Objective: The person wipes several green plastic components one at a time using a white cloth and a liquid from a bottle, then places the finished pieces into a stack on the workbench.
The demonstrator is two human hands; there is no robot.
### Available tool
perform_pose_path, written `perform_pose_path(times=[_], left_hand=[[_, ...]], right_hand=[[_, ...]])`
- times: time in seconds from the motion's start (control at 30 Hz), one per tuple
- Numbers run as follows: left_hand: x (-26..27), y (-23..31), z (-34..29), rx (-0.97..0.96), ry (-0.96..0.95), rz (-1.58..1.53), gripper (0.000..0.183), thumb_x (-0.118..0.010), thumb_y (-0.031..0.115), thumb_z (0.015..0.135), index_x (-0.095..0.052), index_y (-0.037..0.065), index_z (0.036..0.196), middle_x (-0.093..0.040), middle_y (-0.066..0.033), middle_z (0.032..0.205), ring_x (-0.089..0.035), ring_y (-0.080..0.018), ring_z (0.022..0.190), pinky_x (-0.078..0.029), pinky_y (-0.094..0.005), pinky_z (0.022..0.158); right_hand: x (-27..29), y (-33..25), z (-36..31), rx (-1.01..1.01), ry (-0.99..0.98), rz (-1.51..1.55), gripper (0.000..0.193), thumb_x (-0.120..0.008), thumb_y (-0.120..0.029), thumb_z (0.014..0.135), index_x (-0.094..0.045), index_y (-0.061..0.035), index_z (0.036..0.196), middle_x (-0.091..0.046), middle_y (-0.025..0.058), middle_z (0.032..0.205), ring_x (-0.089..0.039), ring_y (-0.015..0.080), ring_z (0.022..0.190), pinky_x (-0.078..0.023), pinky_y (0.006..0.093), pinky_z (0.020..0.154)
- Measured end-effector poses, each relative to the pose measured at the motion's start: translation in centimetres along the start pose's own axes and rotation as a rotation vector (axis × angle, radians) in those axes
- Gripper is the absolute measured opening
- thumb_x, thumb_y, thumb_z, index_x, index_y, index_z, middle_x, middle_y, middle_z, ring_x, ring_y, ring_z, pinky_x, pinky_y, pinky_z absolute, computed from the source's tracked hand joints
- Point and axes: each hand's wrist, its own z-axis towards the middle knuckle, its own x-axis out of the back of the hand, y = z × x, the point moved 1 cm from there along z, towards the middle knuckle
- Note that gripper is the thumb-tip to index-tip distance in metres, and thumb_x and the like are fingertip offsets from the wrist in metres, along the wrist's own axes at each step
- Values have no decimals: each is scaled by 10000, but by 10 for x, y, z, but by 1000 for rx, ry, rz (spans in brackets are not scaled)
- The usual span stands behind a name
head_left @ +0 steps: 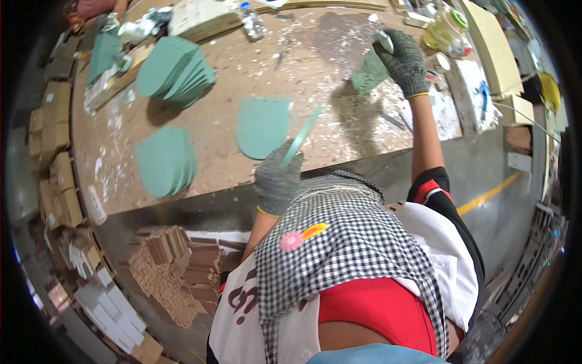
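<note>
My left hand (pixel 279 182), in a grey knit glove, is closed around a thin green panel (pixel 301 138) that shows nearly edge-on at the table's front edge. Just beyond it a flat green panel (pixel 264 124) with a rounded end lies on the table. My right hand (pixel 405 64), gloved too, grips a pale, blunt-ended handle (pixel 386 41) at the far right. What that handle belongs to is hidden. Below the fist stands a green-smeared container (pixel 370 73). Two fanned stacks of similar green panels, one farther (pixel 173 70) and one nearer (pixel 165 161), lie on the left.
The brown worktable (pixel 218 73) is spotted with white flecks. A clear bottle with a blue cap (pixel 253 23) stands at the back; a green-lidded jar (pixel 445 30) and a white-smeared block (pixel 476 97) are at the right. Brown strips (pixel 173 267) are piled below the table.
</note>
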Motion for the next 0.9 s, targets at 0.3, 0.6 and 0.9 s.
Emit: perform_pose_path(times=[0.3,0.6,0.9], left_hand=[[-18,-22,-3,-61,-121,87,279,-730,137,893,-721,18,1145,-737,-169,1099,-729,-302,965,-573,-367,810],[-25,-28,5,-95,-30,32,264,-768,172,876,-731,30,1096,-747,-135,972,-726,-274,838,-563,-362,747],[-15,-20,8,-108,-41,31,302,-778,114,853,-734,41,1143,-757,-142,1017,-743,-270,875,-573,-354,775]], right_hand=[[-14,-193,-80,346,-74,454,299,-696,-246,914,-635,-53,1135,-696,108,1013,-672,253,961,-550,419,808],[-53,-168,-103,301,-285,530,272,-624,-172,919,-654,-82,1174,-653,132,1221,-599,331,1212,-443,501,1057],[-91,-124,-102,-119,-571,674,396,-665,-331,858,-670,-83,1168,-694,145,1168,-575,378,1215,-345,501,1141]])
